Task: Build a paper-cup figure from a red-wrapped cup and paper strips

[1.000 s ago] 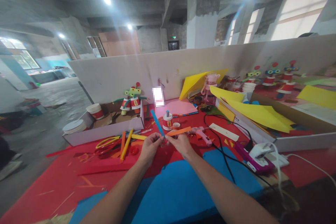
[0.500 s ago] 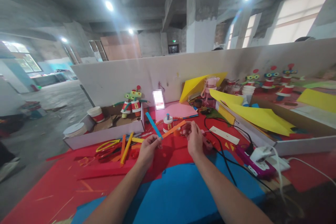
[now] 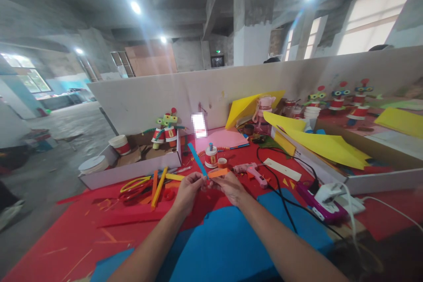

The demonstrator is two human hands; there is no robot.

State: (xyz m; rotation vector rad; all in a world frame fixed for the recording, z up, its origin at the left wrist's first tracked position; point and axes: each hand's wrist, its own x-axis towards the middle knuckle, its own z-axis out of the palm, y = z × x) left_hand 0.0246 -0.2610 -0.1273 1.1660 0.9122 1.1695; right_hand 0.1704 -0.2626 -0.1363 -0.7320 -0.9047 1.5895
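Observation:
A blue paper strip slants up and left from the fingers of my left hand, which is closed on its lower end. My right hand is closed at the same spot, its fingers on an orange paper strip that meets the blue one at an angle. The exact joint is hidden by my fingertips. Just beyond stands a paper-cup figure with springy folded paper arms. Beside it is a small orange-and-white cup piece. A pink glue gun lies right of my right hand.
Scissors and yellow strips lie to the left. A box with finished cup figures stands behind them. On the right are a box of yellow sheets, a purple power strip and black cables. Blue sheets cover the front.
My right hand has moved left and down to meet my left hand. The orange strip's far end has swung lower, and the glue gun has come into fuller view.

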